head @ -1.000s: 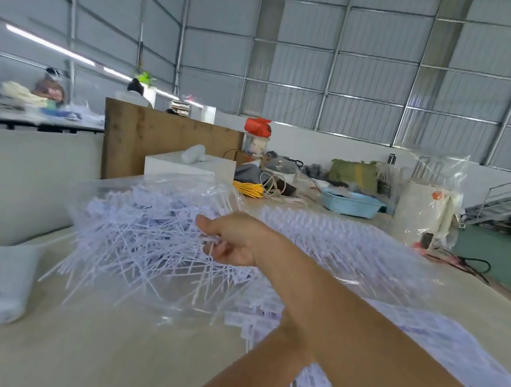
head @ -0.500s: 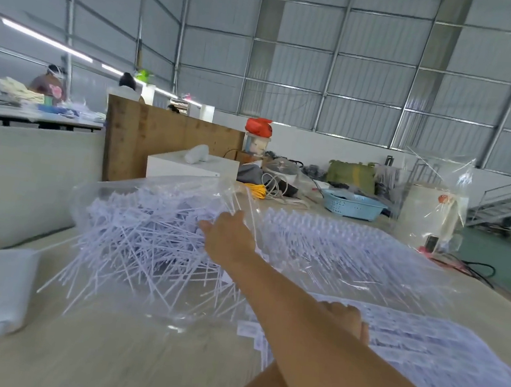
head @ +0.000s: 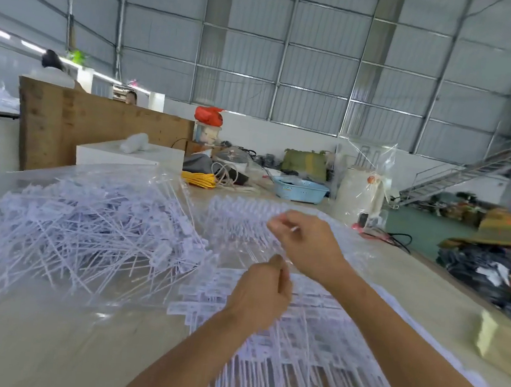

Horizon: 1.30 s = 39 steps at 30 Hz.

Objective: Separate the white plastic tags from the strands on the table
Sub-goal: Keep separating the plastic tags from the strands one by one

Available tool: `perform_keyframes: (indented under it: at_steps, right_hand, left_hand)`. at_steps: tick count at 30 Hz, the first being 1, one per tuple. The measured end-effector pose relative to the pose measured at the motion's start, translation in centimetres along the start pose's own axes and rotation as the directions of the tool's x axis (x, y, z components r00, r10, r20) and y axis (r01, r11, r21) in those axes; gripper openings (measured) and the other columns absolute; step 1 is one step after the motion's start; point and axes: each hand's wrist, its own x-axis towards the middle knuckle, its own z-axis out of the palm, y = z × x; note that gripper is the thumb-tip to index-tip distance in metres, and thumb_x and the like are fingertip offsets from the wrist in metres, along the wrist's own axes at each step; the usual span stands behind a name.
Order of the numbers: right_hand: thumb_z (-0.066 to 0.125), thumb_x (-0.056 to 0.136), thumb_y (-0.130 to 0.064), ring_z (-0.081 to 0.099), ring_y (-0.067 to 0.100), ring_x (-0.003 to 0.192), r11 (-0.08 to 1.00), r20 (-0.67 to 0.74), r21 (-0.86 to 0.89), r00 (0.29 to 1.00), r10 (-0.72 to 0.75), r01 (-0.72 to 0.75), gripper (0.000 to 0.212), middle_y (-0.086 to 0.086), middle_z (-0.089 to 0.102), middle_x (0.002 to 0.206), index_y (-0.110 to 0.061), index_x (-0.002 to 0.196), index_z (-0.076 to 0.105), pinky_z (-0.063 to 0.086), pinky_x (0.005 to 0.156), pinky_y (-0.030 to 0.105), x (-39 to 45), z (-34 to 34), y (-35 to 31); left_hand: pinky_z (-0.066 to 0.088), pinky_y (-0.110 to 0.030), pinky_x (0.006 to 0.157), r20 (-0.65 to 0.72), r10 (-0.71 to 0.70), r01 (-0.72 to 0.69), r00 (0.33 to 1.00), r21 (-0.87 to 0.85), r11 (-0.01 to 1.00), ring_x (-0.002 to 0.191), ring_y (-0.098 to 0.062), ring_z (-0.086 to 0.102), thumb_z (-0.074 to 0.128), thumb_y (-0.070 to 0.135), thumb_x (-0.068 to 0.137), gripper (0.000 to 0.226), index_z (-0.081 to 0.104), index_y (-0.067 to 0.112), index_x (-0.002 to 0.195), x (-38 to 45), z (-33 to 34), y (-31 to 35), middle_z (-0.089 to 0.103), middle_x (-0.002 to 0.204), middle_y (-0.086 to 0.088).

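A large shed with grey corrugated metal walls [head: 262, 52] and roof fills the background. A long pale wooden desk [head: 53, 339] runs from the near edge toward the far wall. On its left half lies a big loose heap [head: 86, 232] of white plastic tags with thin strands, spread on and partly under clear plastic film. On the right half, under the forearms, lies a flat sheet of joined tags [head: 296, 333] in rows, their strands running toward the viewer. Behind the heap stands a brown wooden board [head: 97, 126] and, in front of it, a white box [head: 132, 155]. Farther back on the desk are a white cylinder wrapped in clear plastic [head: 362, 188], a light blue basket [head: 300, 190], a yellow bundle [head: 200, 179] and a red bag [head: 209, 114] on top of a jar.

Two bare forearms reach in from the bottom. The left hand [head: 261, 294] hovers over the sheet of tags with fingers curled, thumb and forefinger pinching a thin strand. The right hand [head: 305, 246] is higher and farther away, above the far end of the sheet, fingers curled, its fingertips pinching a small white piece; blur makes it hard to tell exactly what. The two hands are close but not touching.
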Motion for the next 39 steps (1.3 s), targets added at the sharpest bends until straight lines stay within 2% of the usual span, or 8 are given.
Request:
perform_keyframes:
  at_steps: [3, 6, 11, 15, 21, 28, 31, 39]
  right_hand:
    - [0.045, 0.096, -0.036, 0.056, 0.012, 0.06, 0.954, 0.126, 0.171, 0.965, 0.228, -0.248, 0.046, 0.014, 0.066, 0.078, 0.005, 0.092, 0.065, 0.047, 0.064, 0.033, -5.0, -0.5, 5.3]
    - [0.045, 0.089, -0.045, 0.056, 0.009, 0.051, 0.866, 0.283, 0.402, 0.94, 0.192, -0.298, 0.048, 0.0, 0.065, 0.063, -0.003, 0.083, 0.067, 0.044, 0.053, 0.019, -6.9, -1.1, 6.2]
    - [0.057, 0.092, -0.017, 0.051, 0.01, 0.044, 0.798, 0.222, 0.562, 0.969, 0.11, -0.219, 0.019, -0.002, 0.059, 0.059, 0.001, 0.086, 0.059, 0.036, 0.042, 0.018, -6.7, -1.7, 6.2]
    - [0.054, 0.092, -0.003, 0.049, 0.011, 0.04, 0.679, 0.155, 0.69, 0.968, 0.2, -0.251, 0.009, 0.003, 0.058, 0.06, -0.002, 0.083, 0.055, 0.031, 0.039, 0.016, -6.6, -2.2, 6.9]
    - [0.057, 0.091, -0.008, 0.052, 0.01, 0.043, 0.77, 0.321, 0.542, 0.93, 0.18, -0.336, 0.015, 0.012, 0.056, 0.064, -0.002, 0.077, 0.057, 0.035, 0.04, 0.018, -7.1, -1.8, 7.1]
    - [0.05, 0.096, -0.011, 0.048, 0.007, 0.039, 0.743, 0.269, 0.611, 0.954, 0.13, -0.273, 0.031, -0.007, 0.056, 0.048, -0.008, 0.066, 0.055, 0.034, 0.038, 0.015, -7.2, -1.7, 6.4]
    - [0.052, 0.096, -0.014, 0.051, 0.009, 0.041, 0.781, 0.308, 0.544, 0.939, 0.155, -0.307, 0.03, -0.004, 0.057, 0.052, -0.009, 0.067, 0.057, 0.039, 0.04, 0.017, -7.5, -1.6, 6.6]
    - [0.056, 0.093, -0.011, 0.053, 0.014, 0.041, 0.833, 0.198, 0.527, 0.977, 0.075, -0.171, 0.023, 0.009, 0.056, 0.059, 0.008, 0.082, 0.063, 0.042, 0.04, 0.021, -7.3, -0.9, 6.7]
  left_hand:
    - [0.033, -0.024, 0.048, -0.034, -0.01, 0.003, 0.999, -0.206, 0.979, 0.049, -0.005, 0.043, 0.047, 0.013, 0.095, 0.01, 0.047, 0.021, 0.089, -0.1, 0.1, 1.2, 0.049, 0.062, 0.003]
    - [0.041, -0.012, 0.055, -0.068, 0.013, -0.032, 0.998, -0.283, 0.958, 0.063, -0.002, 0.055, 0.055, 0.016, 0.094, 0.023, 0.045, 0.034, 0.084, -0.1, 0.3, 2.1, 0.058, 0.076, 0.007]
    - [0.05, -0.031, 0.067, -0.142, -0.08, 0.01, 0.987, -0.437, 0.899, 0.073, -0.015, 0.062, 0.066, 0.006, 0.086, 0.022, 0.051, 0.022, 0.089, 0.1, -0.4, 2.4, 0.057, 0.091, 0.0]
    - [0.045, -0.022, 0.045, -0.012, -0.284, 0.227, 0.959, -0.571, 0.789, 0.045, -0.008, 0.059, 0.068, 0.01, 0.085, 0.01, 0.059, 0.009, 0.081, 0.3, -0.1, 2.6, 0.063, 0.066, -0.005]
    - [0.039, -0.019, 0.042, 0.043, -0.279, 0.256, 0.959, -0.547, 0.797, 0.039, -0.008, 0.047, 0.067, 0.011, 0.087, 0.014, 0.062, 0.006, 0.075, 0.2, 0.0, 2.7, 0.057, 0.046, 0.002]
    - [0.043, -0.025, 0.051, 0.179, -0.374, 0.399, 0.91, -0.625, 0.671, 0.043, -0.014, 0.051, 0.059, 0.04, 0.09, 0.045, 0.062, 0.011, 0.056, -0.1, 0.3, 3.3, 0.057, 0.049, -0.005]
    - [0.039, -0.021, 0.043, 0.169, -0.349, 0.379, 0.922, -0.589, 0.714, 0.039, -0.012, 0.049, 0.062, 0.046, 0.086, 0.05, 0.061, 0.015, 0.046, -0.3, 0.0, 3.5, 0.056, 0.046, -0.006]
    - [0.027, -0.014, 0.036, 0.195, -0.444, 0.452, 0.875, -0.659, 0.601, 0.03, -0.01, 0.036, 0.06, 0.019, 0.091, 0.045, 0.049, 0.009, 0.048, -0.2, -0.4, 4.4, 0.046, 0.036, -0.003]
